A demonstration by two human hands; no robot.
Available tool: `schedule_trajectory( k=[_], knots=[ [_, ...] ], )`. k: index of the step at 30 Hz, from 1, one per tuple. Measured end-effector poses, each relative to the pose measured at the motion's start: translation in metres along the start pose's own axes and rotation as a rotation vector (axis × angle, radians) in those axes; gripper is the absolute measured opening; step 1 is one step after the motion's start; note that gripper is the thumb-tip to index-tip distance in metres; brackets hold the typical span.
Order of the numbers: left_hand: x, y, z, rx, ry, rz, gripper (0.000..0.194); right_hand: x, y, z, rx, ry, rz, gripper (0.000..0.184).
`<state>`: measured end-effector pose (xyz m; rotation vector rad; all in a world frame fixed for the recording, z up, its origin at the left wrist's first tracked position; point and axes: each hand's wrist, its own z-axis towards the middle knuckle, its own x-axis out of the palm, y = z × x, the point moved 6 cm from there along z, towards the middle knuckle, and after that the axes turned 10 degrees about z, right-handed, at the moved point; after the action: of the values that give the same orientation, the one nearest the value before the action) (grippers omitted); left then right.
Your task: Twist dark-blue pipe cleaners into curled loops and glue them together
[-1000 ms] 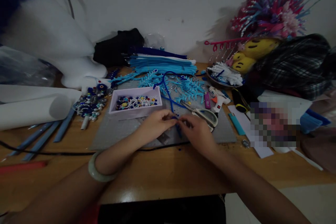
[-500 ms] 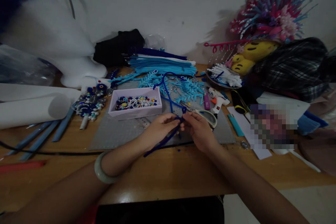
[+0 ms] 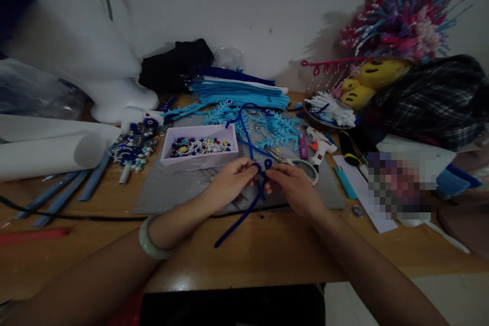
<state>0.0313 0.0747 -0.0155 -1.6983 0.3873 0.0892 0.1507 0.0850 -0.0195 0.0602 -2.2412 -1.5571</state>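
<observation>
A dark blue pipe cleaner (image 3: pixel 239 225) runs between my hands, with a small loop at the top and a long tail slanting down to the left. My left hand (image 3: pixel 236 179) pinches it between thumb and forefinger. Close beside it, my right hand (image 3: pixel 291 186) pinches the same pipe cleaner just below the loop. Another dark blue length curves up behind my hands; whether it is the same piece I cannot tell. Scissors (image 3: pixel 303 167) lie behind my right hand. A white box (image 3: pixel 200 161) of mixed beads stands beyond my left hand.
Light blue beaded branches (image 3: pixel 280 130) lie on the grey cutting mat (image 3: pixel 153 196), before a stack of blue pipe cleaners (image 3: pixel 240 94). A glue gun (image 3: pixel 321 150) and a bowl (image 3: pixel 328 123) are right; a white foam head (image 3: pixel 76 46) and paper roll (image 3: pixel 49 155) are left.
My hands have drawn slightly apart, showing more of the pipe cleaner between them. Its lower tail now hangs longer and points further down. The view has shifted a little.
</observation>
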Motion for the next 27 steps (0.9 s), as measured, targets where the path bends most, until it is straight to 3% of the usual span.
schedule_trajectory(
  k=[7, 16, 19, 24, 27],
  knots=[
    [0.003, -0.003, -0.003, 0.005, 0.015, -0.117, 0.019, 0.000, 0.001, 0.000, -0.085, 0.015, 0.160, 0.012],
    [0.011, 0.008, 0.001, -0.052, 0.046, -0.459, 0.014, 0.002, 0.001, 0.001, -0.059, 0.025, 0.133, 0.014],
    [0.008, 0.003, 0.000, 0.082, 0.022, -0.265, 0.011, 0.000, 0.002, 0.001, -0.056, -0.010, 0.177, 0.013],
    [-0.006, -0.005, -0.005, 0.360, -0.154, 0.094, 0.034, 0.001, -0.001, -0.001, -0.002, 0.008, 0.206, 0.013],
    [-0.008, -0.014, -0.009, 0.506, -0.174, 0.338, 0.018, 0.002, -0.002, -0.002, 0.003, 0.022, 0.214, 0.013]
  ],
)
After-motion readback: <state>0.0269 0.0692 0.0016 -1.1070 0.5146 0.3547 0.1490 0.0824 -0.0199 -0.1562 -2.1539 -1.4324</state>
